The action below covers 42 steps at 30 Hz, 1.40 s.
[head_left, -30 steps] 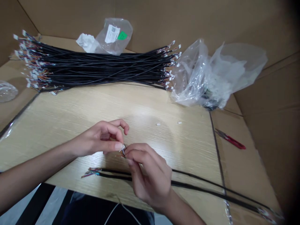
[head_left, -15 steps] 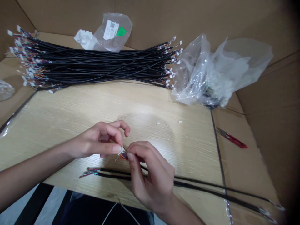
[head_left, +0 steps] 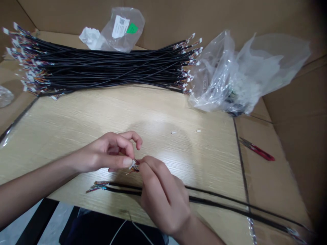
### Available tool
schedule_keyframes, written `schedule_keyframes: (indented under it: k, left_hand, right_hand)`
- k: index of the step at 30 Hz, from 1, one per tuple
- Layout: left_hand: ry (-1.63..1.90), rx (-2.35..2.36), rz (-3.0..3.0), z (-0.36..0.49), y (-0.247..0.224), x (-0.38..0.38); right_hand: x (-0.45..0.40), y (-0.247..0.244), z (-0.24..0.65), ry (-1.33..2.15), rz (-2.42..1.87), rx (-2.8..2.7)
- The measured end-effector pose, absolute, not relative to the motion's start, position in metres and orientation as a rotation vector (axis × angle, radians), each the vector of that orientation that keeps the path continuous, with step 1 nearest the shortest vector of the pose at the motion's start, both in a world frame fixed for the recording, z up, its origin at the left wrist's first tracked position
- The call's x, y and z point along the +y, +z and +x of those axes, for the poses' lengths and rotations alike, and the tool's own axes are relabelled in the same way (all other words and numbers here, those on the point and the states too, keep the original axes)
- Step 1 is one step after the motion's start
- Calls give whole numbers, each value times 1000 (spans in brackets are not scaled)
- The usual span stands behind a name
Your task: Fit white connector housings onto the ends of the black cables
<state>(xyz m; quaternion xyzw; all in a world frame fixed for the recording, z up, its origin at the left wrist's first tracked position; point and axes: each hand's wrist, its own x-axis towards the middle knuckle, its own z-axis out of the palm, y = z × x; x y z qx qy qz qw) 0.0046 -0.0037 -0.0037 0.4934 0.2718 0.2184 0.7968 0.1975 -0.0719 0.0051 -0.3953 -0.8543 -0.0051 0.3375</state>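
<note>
Between thumb and index finger, my left hand [head_left: 112, 153] pinches a small white connector [head_left: 132, 164]. Several thin coloured wires [head_left: 136, 167] run from that connector to my right hand [head_left: 166, 194], whose fingers are closed on them just to the right. The remaining fingers of my left hand are curled and raised. Below both hands, black cables [head_left: 217, 202] lie across the table, with bare coloured wire ends [head_left: 98, 186] at their left. Part of these cables is hidden behind my right hand. Two small white connectors [head_left: 173, 132] rest on the table beyond my hands.
A large bundle of black cables [head_left: 109, 66] with white connectors at both ends lies at the back. Clear plastic bags [head_left: 217, 78] are at the back right, and a labelled bag [head_left: 127, 30] stands behind the bundle. Red-handled snips [head_left: 258, 149] lie on cardboard at the right.
My right hand has turned, its fingers now more folded over the wires and its back facing up. My left hand keeps its pinch. The view has shifted slightly.
</note>
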Motion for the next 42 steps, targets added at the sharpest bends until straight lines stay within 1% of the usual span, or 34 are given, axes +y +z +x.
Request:
schedule_keyframes:
  k: [9,16,18,22,24,26,31,33,35,39,42]
  left_hand:
    - [466,573,1063,5,-4,-2]
    - [435,708,973,7,15,-5]
    - [426,716,970,7,17,-5]
    - [467,717,989,8,16,-6]
    - [490,714,1001,8,14,-6]
    - [486,718,1000,8,14,-6]
    - [453,734,992,6,13,-5]
    - [463,731,998,6,13,-5]
    - [478,726,1002,6,13,-5]
    - [483,718,1004,6,11,-5]
    - [480,706,1000,6,10,-5]
  right_hand:
    - [-64,14,198,-91,-970,-2293]
    - [-62,12,200,-44,-942,-2281]
    - [-64,7,199,59,-970,-2214]
    - [-67,3,198,465,-978,-1983]
    - [-67,4,198,534,-981,-1902]
    - [-68,5,198,510,-959,-1906]
    - [-68,3,199,294,-802,-2078]
    - [-67,4,198,297,-821,-2082]
    - [-66,6,197,449,-884,-1997]
    - [-61,13,197,919,-961,-1761]
    - [-57,15,200,1165,-977,-1661]
